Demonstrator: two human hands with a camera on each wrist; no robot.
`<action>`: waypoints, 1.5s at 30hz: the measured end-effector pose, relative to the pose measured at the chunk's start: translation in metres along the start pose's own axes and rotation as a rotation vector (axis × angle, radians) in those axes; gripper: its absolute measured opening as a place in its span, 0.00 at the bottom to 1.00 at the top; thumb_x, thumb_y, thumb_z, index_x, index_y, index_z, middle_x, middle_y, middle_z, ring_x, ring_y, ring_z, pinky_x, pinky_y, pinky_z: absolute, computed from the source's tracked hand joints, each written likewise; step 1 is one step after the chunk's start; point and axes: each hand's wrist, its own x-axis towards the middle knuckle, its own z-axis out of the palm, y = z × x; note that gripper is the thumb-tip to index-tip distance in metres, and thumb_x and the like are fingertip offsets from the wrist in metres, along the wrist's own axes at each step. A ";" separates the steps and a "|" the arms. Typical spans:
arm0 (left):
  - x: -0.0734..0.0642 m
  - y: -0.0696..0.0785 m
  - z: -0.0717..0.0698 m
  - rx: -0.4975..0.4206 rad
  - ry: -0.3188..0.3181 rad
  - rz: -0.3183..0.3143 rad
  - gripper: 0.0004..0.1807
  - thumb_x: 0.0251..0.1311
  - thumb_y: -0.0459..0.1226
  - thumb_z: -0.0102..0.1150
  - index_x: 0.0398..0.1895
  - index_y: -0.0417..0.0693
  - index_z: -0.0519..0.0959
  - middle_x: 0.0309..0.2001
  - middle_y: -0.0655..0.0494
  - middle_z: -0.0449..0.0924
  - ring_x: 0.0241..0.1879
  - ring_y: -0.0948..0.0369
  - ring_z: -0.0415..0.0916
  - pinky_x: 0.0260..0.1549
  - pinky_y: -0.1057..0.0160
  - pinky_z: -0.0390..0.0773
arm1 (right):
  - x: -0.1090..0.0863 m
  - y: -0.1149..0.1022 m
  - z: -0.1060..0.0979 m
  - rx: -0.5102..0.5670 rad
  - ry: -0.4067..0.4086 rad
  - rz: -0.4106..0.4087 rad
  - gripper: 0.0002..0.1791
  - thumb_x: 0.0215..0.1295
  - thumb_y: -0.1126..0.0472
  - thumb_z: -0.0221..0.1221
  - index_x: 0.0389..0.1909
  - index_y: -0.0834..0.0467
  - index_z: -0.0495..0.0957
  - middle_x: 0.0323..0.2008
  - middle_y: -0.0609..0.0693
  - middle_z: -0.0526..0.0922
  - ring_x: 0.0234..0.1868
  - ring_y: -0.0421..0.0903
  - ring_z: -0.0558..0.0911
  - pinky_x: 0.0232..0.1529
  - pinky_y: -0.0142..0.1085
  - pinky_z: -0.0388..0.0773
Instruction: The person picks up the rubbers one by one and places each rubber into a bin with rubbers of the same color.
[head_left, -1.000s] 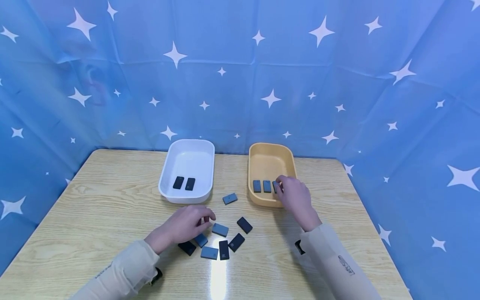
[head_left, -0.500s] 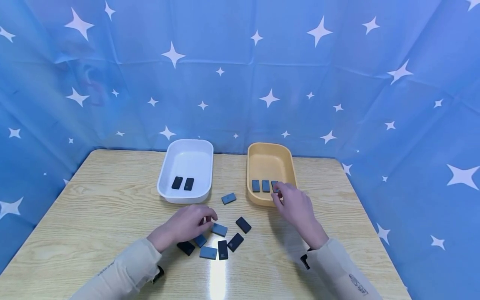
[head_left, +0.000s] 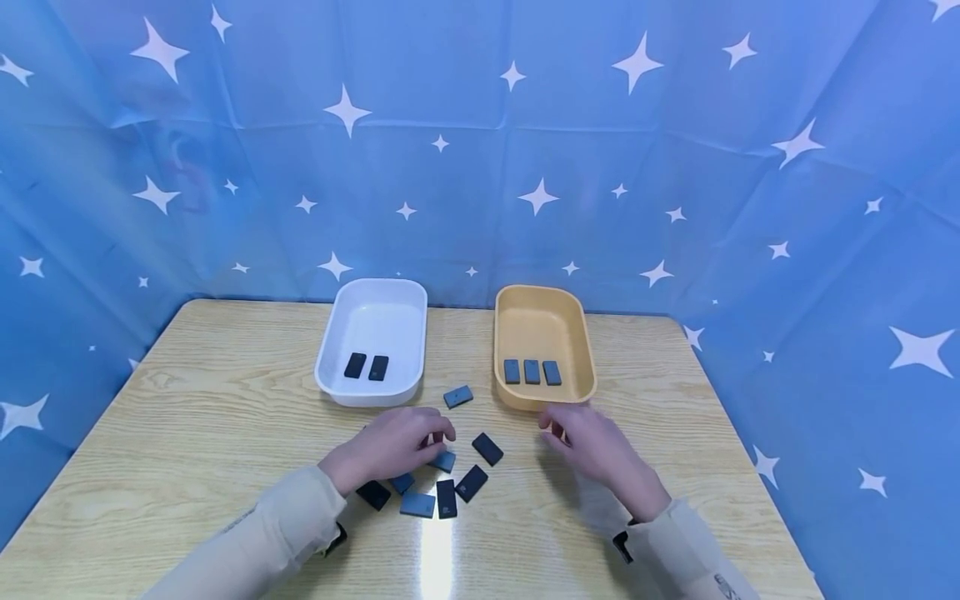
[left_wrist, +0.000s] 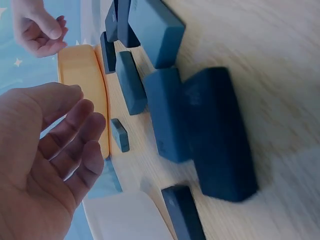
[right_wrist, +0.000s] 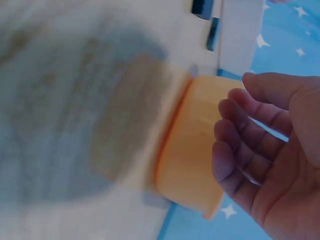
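My left hand (head_left: pixel 397 442) hovers over the loose blocks on the table, fingers loosely curled and holding nothing. Below its fingertips lies a blue-grey block (head_left: pixel 444 462), partly covered by the hand in the head view. Around it are a dark blue block (left_wrist: pixel 168 115), a black block (left_wrist: pixel 217 132) and several others, such as a black one (head_left: pixel 487 448). Just in front of the orange tray (head_left: pixel 545 402), my right hand (head_left: pixel 600 450) is in the air with bent fingers and nothing in them. Three blue-grey blocks, including the rightmost block (head_left: pixel 552 372), stand in a row inside that tray.
To the left of the orange tray is a white tray (head_left: pixel 372 399) with two black blocks (head_left: pixel 367 367) in it. A lone blue-grey block (head_left: pixel 458 397) lies between the trays, nearer me. A blue star-patterned curtain (head_left: pixel 450 183) hangs behind the table (head_left: pixel 187 433).
My right hand has left the third block in the orange tray and drawn back toward me, past the tray's front rim. My left hand has shifted slightly right over the blocks.
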 end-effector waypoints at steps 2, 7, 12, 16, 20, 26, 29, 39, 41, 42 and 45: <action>0.005 0.002 0.001 0.010 -0.007 0.020 0.08 0.64 0.41 0.60 0.45 0.57 0.83 0.40 0.64 0.82 0.31 0.71 0.73 0.31 0.71 0.73 | -0.002 0.002 0.004 0.009 -0.015 -0.001 0.03 0.63 0.59 0.63 0.36 0.51 0.79 0.27 0.38 0.78 0.28 0.34 0.74 0.30 0.31 0.71; 0.017 0.005 0.004 0.022 -0.017 0.077 0.09 0.65 0.40 0.60 0.46 0.56 0.83 0.44 0.62 0.82 0.34 0.69 0.75 0.34 0.70 0.75 | -0.004 0.004 0.012 0.012 -0.016 0.006 0.02 0.63 0.58 0.63 0.34 0.49 0.79 0.26 0.37 0.78 0.28 0.33 0.73 0.29 0.30 0.71; 0.028 0.011 0.008 0.059 -0.047 0.128 0.10 0.65 0.40 0.60 0.47 0.57 0.83 0.46 0.63 0.83 0.40 0.68 0.78 0.40 0.67 0.78 | -0.005 0.004 0.015 0.021 -0.022 0.050 0.02 0.64 0.56 0.63 0.33 0.48 0.79 0.26 0.37 0.77 0.27 0.33 0.72 0.29 0.29 0.70; 0.037 0.017 0.013 0.101 -0.085 0.154 0.11 0.65 0.40 0.60 0.48 0.58 0.83 0.47 0.64 0.83 0.43 0.69 0.79 0.43 0.65 0.79 | -0.005 0.005 0.018 0.032 -0.024 0.078 0.02 0.64 0.56 0.63 0.32 0.47 0.79 0.26 0.37 0.77 0.27 0.34 0.72 0.30 0.30 0.70; 0.045 0.021 0.017 0.120 -0.123 0.162 0.12 0.64 0.40 0.60 0.50 0.59 0.83 0.48 0.64 0.82 0.44 0.69 0.78 0.45 0.66 0.79 | -0.005 0.006 0.019 0.038 -0.021 0.094 0.03 0.63 0.55 0.64 0.31 0.46 0.79 0.26 0.36 0.77 0.27 0.34 0.72 0.30 0.31 0.71; 0.054 0.024 0.023 0.159 -0.156 0.152 0.14 0.64 0.41 0.60 0.53 0.61 0.81 0.52 0.63 0.81 0.49 0.66 0.78 0.49 0.65 0.78 | -0.006 0.008 0.021 0.038 -0.007 0.087 0.03 0.63 0.55 0.64 0.31 0.46 0.79 0.26 0.36 0.77 0.27 0.34 0.73 0.30 0.30 0.70; 0.057 0.025 0.024 0.169 -0.167 0.141 0.15 0.64 0.41 0.60 0.54 0.61 0.81 0.54 0.63 0.81 0.53 0.65 0.77 0.52 0.64 0.77 | -0.007 0.008 0.021 0.034 0.003 0.079 0.03 0.63 0.54 0.64 0.32 0.46 0.79 0.26 0.36 0.77 0.27 0.33 0.73 0.30 0.30 0.71; 0.064 0.027 0.029 0.137 -0.185 0.158 0.16 0.64 0.36 0.60 0.53 0.62 0.82 0.54 0.65 0.82 0.56 0.66 0.77 0.56 0.64 0.76 | -0.007 0.008 0.022 0.040 0.003 0.080 0.03 0.63 0.55 0.64 0.32 0.46 0.79 0.27 0.37 0.78 0.29 0.33 0.75 0.30 0.30 0.73; 0.065 0.027 0.030 0.139 -0.189 0.162 0.16 0.63 0.36 0.61 0.52 0.62 0.82 0.53 0.65 0.82 0.54 0.67 0.77 0.55 0.65 0.76 | -0.007 0.008 0.022 0.043 0.004 0.079 0.03 0.62 0.55 0.64 0.32 0.45 0.79 0.28 0.37 0.78 0.29 0.33 0.76 0.31 0.30 0.73; 0.065 0.027 0.031 0.139 -0.190 0.164 0.16 0.63 0.36 0.62 0.52 0.63 0.82 0.52 0.65 0.82 0.54 0.67 0.77 0.55 0.65 0.76 | -0.006 0.008 0.022 0.046 0.007 0.075 0.03 0.62 0.55 0.64 0.32 0.46 0.79 0.28 0.37 0.79 0.29 0.33 0.76 0.31 0.30 0.73; 0.066 0.026 0.033 0.145 -0.192 0.170 0.16 0.62 0.36 0.62 0.52 0.63 0.82 0.50 0.65 0.83 0.51 0.67 0.78 0.52 0.65 0.77 | -0.007 0.008 0.023 0.053 0.010 0.062 0.03 0.62 0.57 0.65 0.32 0.46 0.79 0.28 0.37 0.79 0.29 0.33 0.76 0.30 0.30 0.73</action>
